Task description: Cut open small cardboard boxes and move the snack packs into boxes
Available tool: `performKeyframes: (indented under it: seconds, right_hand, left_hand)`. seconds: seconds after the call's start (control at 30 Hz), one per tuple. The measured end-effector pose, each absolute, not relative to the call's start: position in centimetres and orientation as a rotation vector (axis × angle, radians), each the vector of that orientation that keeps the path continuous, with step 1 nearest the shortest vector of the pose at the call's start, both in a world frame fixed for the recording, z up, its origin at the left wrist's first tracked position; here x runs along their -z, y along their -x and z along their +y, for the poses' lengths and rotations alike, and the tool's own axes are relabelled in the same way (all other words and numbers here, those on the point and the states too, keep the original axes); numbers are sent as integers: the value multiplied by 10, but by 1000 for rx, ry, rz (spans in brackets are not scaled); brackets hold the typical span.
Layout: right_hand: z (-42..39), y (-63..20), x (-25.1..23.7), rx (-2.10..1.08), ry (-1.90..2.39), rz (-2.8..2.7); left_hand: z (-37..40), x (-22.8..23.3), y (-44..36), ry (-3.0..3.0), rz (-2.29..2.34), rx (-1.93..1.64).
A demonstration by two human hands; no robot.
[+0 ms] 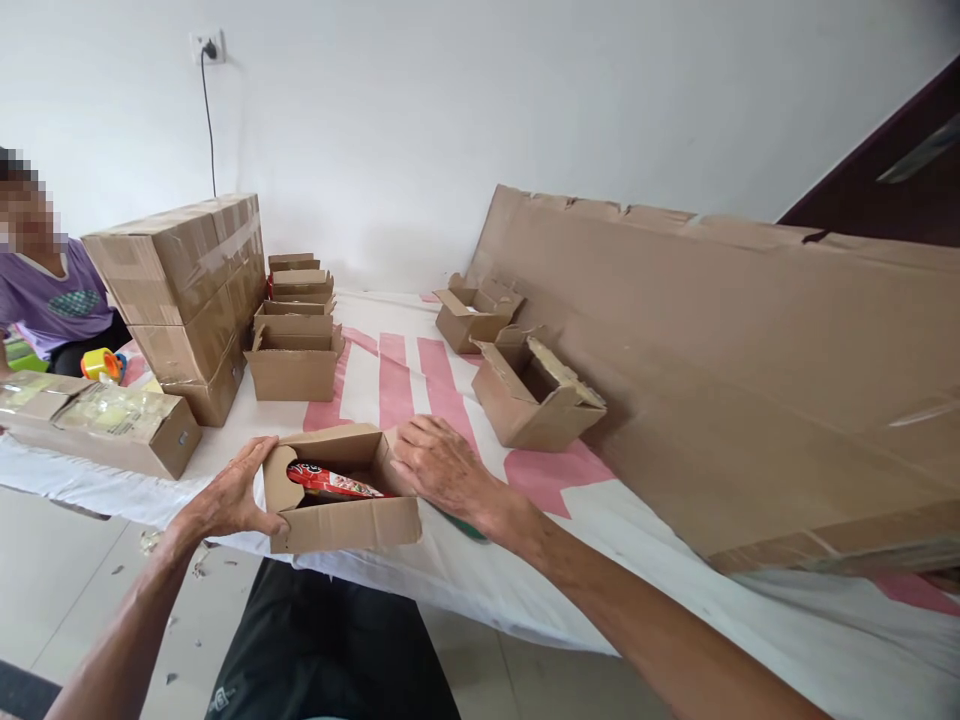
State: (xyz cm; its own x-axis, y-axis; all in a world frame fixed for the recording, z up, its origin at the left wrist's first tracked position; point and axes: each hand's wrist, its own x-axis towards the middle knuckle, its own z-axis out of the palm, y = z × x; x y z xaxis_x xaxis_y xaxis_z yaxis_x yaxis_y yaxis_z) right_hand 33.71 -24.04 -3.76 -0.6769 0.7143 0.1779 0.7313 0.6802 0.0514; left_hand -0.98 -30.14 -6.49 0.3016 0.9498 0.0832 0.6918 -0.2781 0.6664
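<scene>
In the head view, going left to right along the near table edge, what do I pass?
Taped flat box → left hand → open small box with a red packet → right hand → large cardboard sheet.

Approx. counts: 2 hands, left [229, 495] + right [439, 462]; 1 red packet [330, 481]; 3 sealed cartons stacked [187, 300]; 1 big cardboard sheet [720, 380]; about 8 small open boxes [294, 365].
</scene>
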Motion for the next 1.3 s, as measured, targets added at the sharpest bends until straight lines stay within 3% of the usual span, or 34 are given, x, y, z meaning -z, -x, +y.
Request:
performKeyframes:
  seconds: [0.27, 0.73, 1.0, 1.3]
  right_hand:
    - [-241, -281, -2, -370, 1338, -3064]
    - [-246, -276, 19, -107, 1311, -3070]
    - [-248, -281, 22, -240, 1406, -2833]
    - [-232, -321, -6, -428, 1300, -2472]
  left_hand:
    - [-304, 66, 11, -2039, 1354, -730]
    - [-307, 70, 11, -1989, 1321, -756]
    - [-305, 74, 13, -1992, 1309, -781]
    - [-304, 69, 14, -2015, 1332, -746]
